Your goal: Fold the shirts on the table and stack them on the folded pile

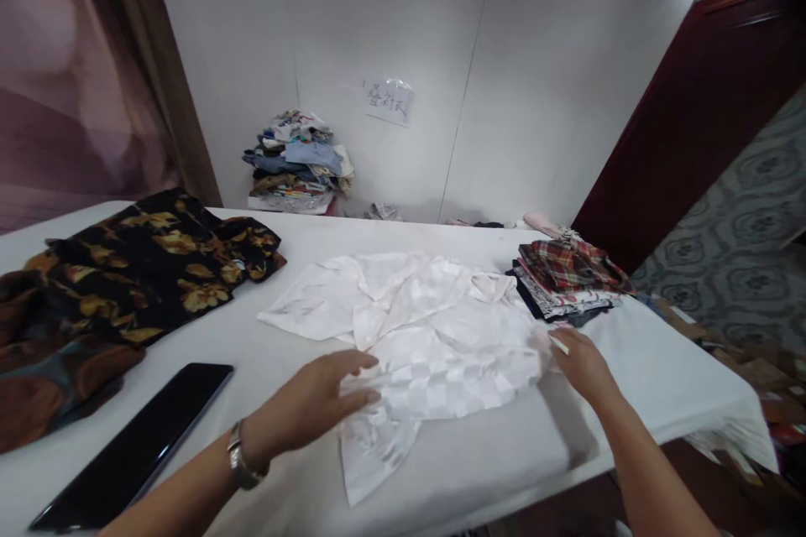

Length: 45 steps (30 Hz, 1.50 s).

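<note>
A thin white shirt (441,344) with a checked weave lies spread and partly folded on the white-covered table (290,436). At its near left edge is my left hand (315,398), thumb and fingers apart, a watch (243,457) on the wrist. My right hand (584,365) pinches the shirt's right end, which is slightly lifted. A small pale strip (558,345) shows at those fingers; I cannot make out what it is. One sleeve (378,453) hangs out toward me from the shirt's near left part.
Left lie a black floral garment (157,260) and a dark tablet-like slab (135,445). Folded clothes, a red plaid shirt (567,264) on top, stand at the right. Behind the table rises a clothes pile (302,155). A handwritten sign (389,102) hangs on the wall.
</note>
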Each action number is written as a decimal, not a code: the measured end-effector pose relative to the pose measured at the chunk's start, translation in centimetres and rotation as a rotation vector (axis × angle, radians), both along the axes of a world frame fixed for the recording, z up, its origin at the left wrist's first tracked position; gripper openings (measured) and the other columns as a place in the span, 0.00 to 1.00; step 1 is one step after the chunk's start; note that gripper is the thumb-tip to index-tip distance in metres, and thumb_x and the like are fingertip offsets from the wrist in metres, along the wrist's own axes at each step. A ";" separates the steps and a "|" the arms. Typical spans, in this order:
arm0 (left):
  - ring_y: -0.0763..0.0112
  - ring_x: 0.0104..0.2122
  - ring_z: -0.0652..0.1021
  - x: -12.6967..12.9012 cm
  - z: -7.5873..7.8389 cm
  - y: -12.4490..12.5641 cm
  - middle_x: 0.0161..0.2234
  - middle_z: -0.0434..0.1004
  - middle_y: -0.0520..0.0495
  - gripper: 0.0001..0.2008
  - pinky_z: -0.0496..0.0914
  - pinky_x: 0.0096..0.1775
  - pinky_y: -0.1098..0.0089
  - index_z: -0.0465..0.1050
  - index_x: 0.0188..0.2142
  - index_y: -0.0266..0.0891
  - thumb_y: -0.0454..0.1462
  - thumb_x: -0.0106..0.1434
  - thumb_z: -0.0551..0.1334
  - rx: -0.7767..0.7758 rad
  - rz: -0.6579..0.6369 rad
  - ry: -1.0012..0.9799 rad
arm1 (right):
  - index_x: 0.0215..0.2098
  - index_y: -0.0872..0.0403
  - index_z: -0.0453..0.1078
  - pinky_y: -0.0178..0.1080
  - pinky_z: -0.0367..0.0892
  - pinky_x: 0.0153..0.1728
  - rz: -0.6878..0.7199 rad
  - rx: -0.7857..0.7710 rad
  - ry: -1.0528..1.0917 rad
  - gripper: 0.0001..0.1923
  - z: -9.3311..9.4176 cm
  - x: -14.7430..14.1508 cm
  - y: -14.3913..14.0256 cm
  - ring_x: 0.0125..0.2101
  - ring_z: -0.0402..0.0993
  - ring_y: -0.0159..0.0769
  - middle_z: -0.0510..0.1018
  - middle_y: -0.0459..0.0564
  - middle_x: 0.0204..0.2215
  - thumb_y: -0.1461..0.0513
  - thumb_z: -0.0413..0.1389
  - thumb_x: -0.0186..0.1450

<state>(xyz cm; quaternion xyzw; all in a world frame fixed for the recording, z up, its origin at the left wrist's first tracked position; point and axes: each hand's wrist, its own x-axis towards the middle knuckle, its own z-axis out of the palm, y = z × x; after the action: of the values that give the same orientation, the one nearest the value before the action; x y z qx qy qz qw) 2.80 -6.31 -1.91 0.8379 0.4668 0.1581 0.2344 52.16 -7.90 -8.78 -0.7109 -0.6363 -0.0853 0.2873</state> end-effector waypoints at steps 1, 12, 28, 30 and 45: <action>0.61 0.40 0.78 0.0 0.1 0.8 0.45 0.79 0.45 0.22 0.72 0.43 0.63 0.74 0.49 0.46 0.52 0.61 0.57 0.012 0.074 -0.001 | 0.38 0.52 0.77 0.46 0.69 0.48 0.043 0.032 0.069 0.14 0.6 -1.6 0.4 0.45 0.75 0.46 0.80 0.56 0.42 0.59 0.51 0.59; 0.53 0.52 0.72 -0.7 -2.9 11.8 0.52 0.73 0.37 0.18 0.68 0.48 0.57 0.73 0.48 0.37 0.41 0.64 0.52 0.283 0.382 0.312 | 0.54 0.47 0.72 0.40 0.67 0.39 0.506 -0.424 0.116 0.25 4.4 -22.8 9.4 0.36 0.77 0.42 0.82 0.48 0.33 0.65 0.55 0.58; 0.57 0.65 0.56 -3.8 -8.3 12.9 0.66 0.56 0.39 0.27 0.51 0.63 0.51 0.62 0.60 0.36 0.47 0.67 0.47 0.165 0.572 0.353 | 0.54 0.53 0.66 0.29 0.64 0.20 0.561 -0.899 0.465 0.23 14.2 -22.8 22.2 0.20 0.74 0.30 0.82 0.50 0.31 0.62 0.59 0.60; 0.57 0.65 0.56 -3.8 -8.2 12.8 0.66 0.56 0.40 0.27 0.51 0.64 0.52 0.62 0.60 0.36 0.46 0.67 0.47 0.168 0.576 0.362 | 0.63 0.48 0.59 0.32 0.67 0.22 0.612 -1.105 0.331 0.37 14.0 -22.8 21.9 0.20 0.75 0.32 0.81 0.48 0.28 0.61 0.62 0.56; 0.56 0.66 0.55 -3.6 -8.1 12.7 0.66 0.55 0.39 0.28 0.50 0.64 0.51 0.62 0.61 0.35 0.46 0.67 0.48 0.146 0.569 0.346 | 0.30 0.56 0.67 0.31 0.65 0.21 0.572 -0.803 0.453 0.04 12.5 -24.1 23.0 0.19 0.72 0.30 0.77 0.47 0.21 0.70 0.54 0.57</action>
<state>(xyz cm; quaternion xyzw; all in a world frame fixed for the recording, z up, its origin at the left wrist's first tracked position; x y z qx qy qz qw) -0.80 6.42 -10.04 0.7030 0.7023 0.1055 0.0377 28.11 15.10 3.70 -0.5640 -0.7089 0.4015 0.1348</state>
